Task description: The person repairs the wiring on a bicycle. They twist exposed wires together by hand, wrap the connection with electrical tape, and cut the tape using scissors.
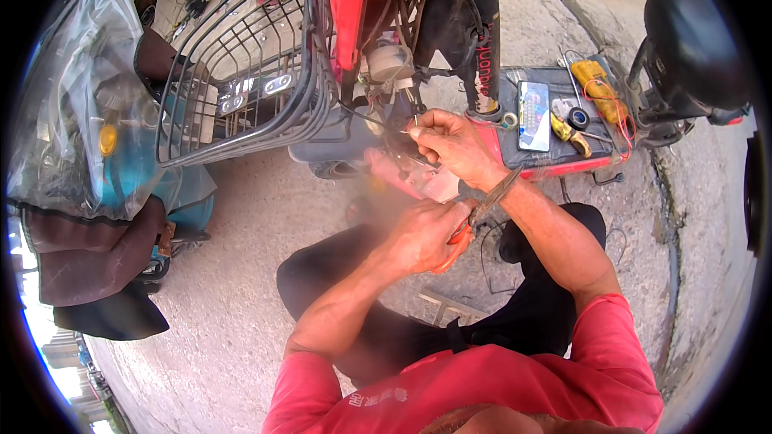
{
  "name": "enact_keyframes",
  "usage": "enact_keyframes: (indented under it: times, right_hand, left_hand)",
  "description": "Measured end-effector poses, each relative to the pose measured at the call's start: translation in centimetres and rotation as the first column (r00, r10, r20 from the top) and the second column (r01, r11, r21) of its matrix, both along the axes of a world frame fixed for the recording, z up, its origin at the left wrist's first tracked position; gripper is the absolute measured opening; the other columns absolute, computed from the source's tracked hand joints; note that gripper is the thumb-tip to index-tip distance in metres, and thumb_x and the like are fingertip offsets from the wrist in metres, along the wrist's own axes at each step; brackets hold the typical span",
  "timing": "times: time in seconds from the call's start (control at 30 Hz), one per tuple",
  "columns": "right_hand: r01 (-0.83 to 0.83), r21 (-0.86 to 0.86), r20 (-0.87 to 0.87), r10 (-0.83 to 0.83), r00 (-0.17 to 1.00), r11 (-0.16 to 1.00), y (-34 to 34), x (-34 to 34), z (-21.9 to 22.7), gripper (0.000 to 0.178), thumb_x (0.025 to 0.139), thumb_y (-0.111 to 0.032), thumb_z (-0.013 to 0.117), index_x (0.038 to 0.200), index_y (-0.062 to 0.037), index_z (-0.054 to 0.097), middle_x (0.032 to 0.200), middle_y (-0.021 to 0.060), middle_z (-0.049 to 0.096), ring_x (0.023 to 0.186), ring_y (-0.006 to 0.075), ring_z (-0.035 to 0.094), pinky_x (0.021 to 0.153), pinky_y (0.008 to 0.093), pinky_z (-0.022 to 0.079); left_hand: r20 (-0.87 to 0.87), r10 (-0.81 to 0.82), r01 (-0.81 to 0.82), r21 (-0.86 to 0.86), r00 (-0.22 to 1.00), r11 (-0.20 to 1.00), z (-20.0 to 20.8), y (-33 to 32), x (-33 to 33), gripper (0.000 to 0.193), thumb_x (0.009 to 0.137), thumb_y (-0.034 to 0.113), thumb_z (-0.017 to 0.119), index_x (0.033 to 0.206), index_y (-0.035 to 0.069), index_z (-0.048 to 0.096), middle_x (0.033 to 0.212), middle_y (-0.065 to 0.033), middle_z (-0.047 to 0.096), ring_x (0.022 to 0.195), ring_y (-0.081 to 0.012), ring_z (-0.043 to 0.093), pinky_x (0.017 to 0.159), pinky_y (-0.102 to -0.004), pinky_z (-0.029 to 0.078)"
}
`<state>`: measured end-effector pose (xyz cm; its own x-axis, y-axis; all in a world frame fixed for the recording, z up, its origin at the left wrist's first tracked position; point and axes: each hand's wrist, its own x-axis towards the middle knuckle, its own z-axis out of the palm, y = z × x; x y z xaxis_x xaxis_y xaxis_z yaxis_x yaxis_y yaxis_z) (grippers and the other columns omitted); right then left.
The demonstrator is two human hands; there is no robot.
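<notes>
My left hand (425, 235) is closed around the orange handles of a pair of scissors (497, 194). Their dark, worn blades point up and to the right, close to my right wrist. Farther forward, my right hand (452, 143) pinches a thin wire (412, 123) between thumb and fingertips. This wire is at the opened front of a red electric bike (347, 12), where a tangle of cables (394, 100) hangs around a pale round part (390, 63). Where the wire's far end runs is hidden among the cables.
A black wire basket (241, 96) juts out at left, beside a vehicle under a clear plastic cover (76, 88). On the bike's footboard (523, 80) lie a phone (534, 116), yellow-handled pliers (569, 135), black tape (577, 118) and a yellow multimeter (599, 90). The black seat (696, 44) stands at right.
</notes>
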<state>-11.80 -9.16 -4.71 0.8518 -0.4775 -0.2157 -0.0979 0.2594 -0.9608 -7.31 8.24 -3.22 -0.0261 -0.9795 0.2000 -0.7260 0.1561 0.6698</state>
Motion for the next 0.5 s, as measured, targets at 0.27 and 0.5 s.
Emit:
enact_keyframes:
  times: [0.27,0.5]
  right_hand:
    - [0.0,0.021,0.0,0.0,1.0,1.0,0.09,0.0,-0.15,0.017,0.101,-0.023,0.071,0.106,-0.0074,0.069,0.076,-0.007,0.059,0.067,0.0024,0.052,0.059,0.0211,0.041]
    - [0.005,0.016,0.006,-0.005,1.0,1.0,0.24,0.03,0.12,0.018,0.101,-0.023,0.071,0.107,-0.0061,0.069,0.076,-0.0068,0.058,0.067,0.0026,0.052,0.059,0.0212,0.041]
  left_hand:
    - [-0.004,-0.008,0.008,0.021,1.0,1.0,-0.1,0.01,-0.01,0.043,0.088,0.013,0.075,0.128,0.001,0.063,0.09,-0.0185,0.071,0.082,-0.0397,0.07,0.073,-0.0478,0.055]
    - [-0.024,0.005,-0.005,0.008,1.0,1.0,-0.53,0.08,-0.07,0.05,0.082,0.012,0.08,0.128,0.001,0.063,0.085,-0.0169,0.067,0.081,-0.0403,0.068,0.072,-0.0483,0.053]
